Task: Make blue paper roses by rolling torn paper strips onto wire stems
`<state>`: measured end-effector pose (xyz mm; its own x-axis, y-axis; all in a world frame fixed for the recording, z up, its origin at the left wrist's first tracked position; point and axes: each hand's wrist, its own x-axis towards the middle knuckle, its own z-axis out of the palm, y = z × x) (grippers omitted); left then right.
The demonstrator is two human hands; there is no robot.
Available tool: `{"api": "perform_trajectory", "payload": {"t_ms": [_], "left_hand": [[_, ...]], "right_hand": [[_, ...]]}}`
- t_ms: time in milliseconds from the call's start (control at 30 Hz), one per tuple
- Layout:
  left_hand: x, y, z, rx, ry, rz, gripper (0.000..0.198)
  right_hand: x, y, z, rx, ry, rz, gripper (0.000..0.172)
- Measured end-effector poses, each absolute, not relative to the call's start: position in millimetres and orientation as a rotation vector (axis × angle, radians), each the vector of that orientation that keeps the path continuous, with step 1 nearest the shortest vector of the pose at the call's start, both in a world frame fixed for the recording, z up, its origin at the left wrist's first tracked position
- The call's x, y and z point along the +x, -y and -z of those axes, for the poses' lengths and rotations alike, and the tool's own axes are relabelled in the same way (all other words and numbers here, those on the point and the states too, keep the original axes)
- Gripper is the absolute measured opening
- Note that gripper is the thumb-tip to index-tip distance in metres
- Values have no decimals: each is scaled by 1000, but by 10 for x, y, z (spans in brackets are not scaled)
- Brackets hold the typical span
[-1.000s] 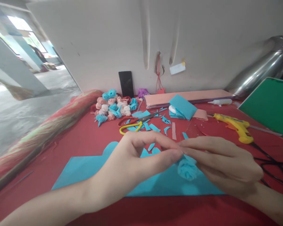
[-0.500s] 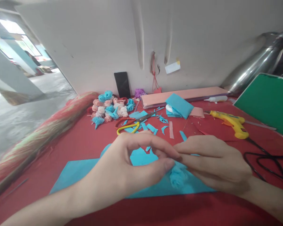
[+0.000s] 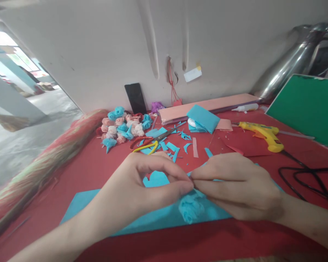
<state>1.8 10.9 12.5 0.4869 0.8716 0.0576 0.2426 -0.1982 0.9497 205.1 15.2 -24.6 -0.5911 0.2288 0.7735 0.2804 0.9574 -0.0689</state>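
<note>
My left hand (image 3: 138, 189) and my right hand (image 3: 235, 185) meet fingertip to fingertip low in the middle of the view. Both pinch the top of a small rolled blue paper flower (image 3: 190, 209), which hangs just below the fingers. Under the hands lies a large blue paper sheet (image 3: 98, 207) flat on the red table (image 3: 93, 163). The thumb and forefinger of each hand are pressed together on the flower's stem end; the other fingers curl in.
A pile of blue, pink and white paper flowers (image 3: 123, 125) sits at the back left, yellow-handled scissors (image 3: 150, 142) and blue scraps beside it. Behind lie a folded blue paper (image 3: 203, 118), a pink paper stack (image 3: 207, 105), a yellow glue gun (image 3: 262, 133) with black cord, a green board (image 3: 308, 105) and a phone (image 3: 135, 98).
Both hands and the blue flower have drifted left and slightly down in the view as my head turned; the pinch on the flower stays the same.
</note>
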Motion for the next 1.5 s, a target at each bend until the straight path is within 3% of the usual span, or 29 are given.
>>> {"api": "perform_trajectory", "payload": {"t_ms": [567, 1033, 1300, 1500], "left_hand": [[2, -88, -82, 1491, -751, -694, 21], [-31, -79, -46, 1381, -800, -816, 8], [47, -100, -10, 1219, -828, -916, 16], [43, -97, -29, 1193, -827, -939, 19]], "right_hand": [[2040, -177, 304, -338, 2249, -74, 18], [2004, -206, 292, -378, 2090, -335, 14], [1844, -191, 395, -591, 1685, -925, 26], [1861, -189, 517, -631, 1560, -1206, 15]]}}
